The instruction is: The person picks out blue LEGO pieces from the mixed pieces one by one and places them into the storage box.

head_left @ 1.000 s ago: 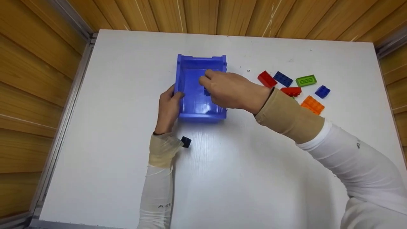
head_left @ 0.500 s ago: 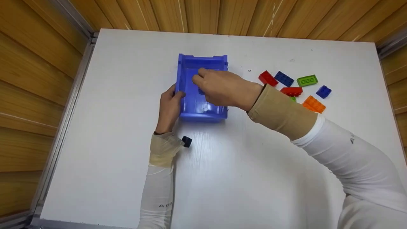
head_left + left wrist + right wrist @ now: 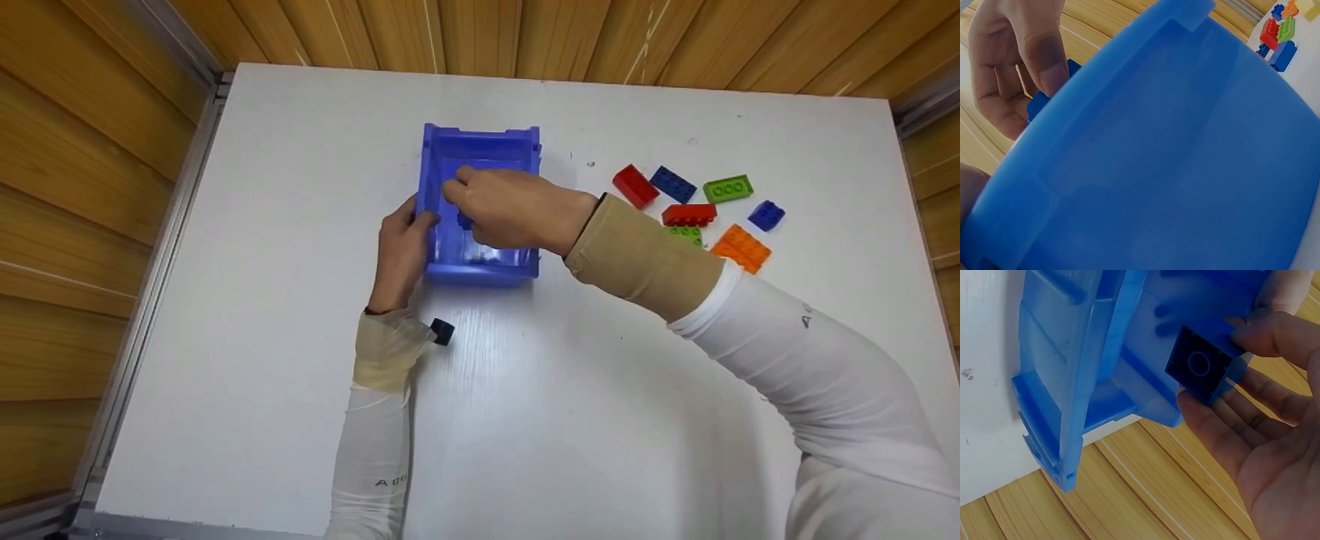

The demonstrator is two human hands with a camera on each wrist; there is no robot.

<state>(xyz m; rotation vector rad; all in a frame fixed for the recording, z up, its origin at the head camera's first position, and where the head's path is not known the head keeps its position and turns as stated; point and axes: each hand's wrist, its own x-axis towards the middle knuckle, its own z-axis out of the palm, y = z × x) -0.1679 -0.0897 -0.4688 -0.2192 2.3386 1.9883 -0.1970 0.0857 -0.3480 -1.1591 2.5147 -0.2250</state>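
A blue plastic bin (image 3: 484, 275) stands on the white table with its opening upward. My left hand (image 3: 401, 251) grips the bin's left wall, thumb over the rim. Above the bin's inside is my right hand (image 3: 517, 210), pinching a small blue building brick (image 3: 1199, 363) between thumb and fingers. In the right wrist view the brick's hollow underside with one round tube faces the camera. From the left wrist view, the bin wall hides part of that brick. The head view shows only a bit of the brick below my right fingers.
To the bin's right lie loose bricks: two red ones (image 3: 636, 187) (image 3: 689, 215), a dark blue one (image 3: 673, 184), green ones (image 3: 727, 189) (image 3: 685, 236), a small blue one (image 3: 766, 216) and an orange one (image 3: 741, 248). A black cube (image 3: 442, 331) is at my left wrist.
My right hand has moved left across the bin with the blue brick in its fingers. The left hand keeps its grip on the bin wall. A green brick beside my right sleeve has come into fuller view.
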